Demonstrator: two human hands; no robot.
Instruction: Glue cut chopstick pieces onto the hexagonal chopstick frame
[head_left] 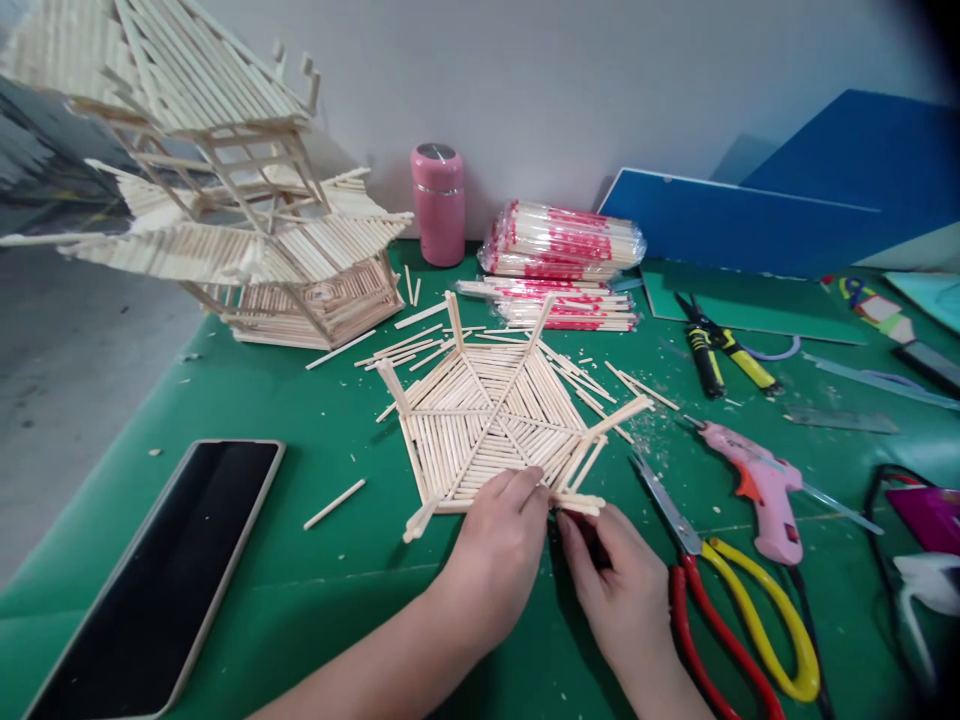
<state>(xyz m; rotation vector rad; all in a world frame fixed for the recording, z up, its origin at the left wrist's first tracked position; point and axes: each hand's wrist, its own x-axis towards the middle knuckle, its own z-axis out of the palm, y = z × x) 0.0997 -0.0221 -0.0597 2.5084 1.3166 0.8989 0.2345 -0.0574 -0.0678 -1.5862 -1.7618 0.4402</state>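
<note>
A six-sided base of thin wooden sticks [465, 440] lies on the table before me, with short stick posts standing or leaning at its corners. My left hand [499, 540] is closed on the base's near edge, fingertips resting on top of the sticks. Just right of it, my right hand [626, 590] is closed in a pinch beneath the near right corner post [577, 503]. What lies between those fingertips is hidden. Loose cut sticks [409, 347] are scattered behind the base, and a single stick [334, 504] lies to its left.
A stick pagoda [292, 240] stands back left, beside a pink flask [439, 210] and wrapped chopsticks [562, 240]. A phone [165, 580] lies left. On the right are scissors [697, 550], a pink glue gun [757, 485], cutters [720, 350] and blue boards [742, 220].
</note>
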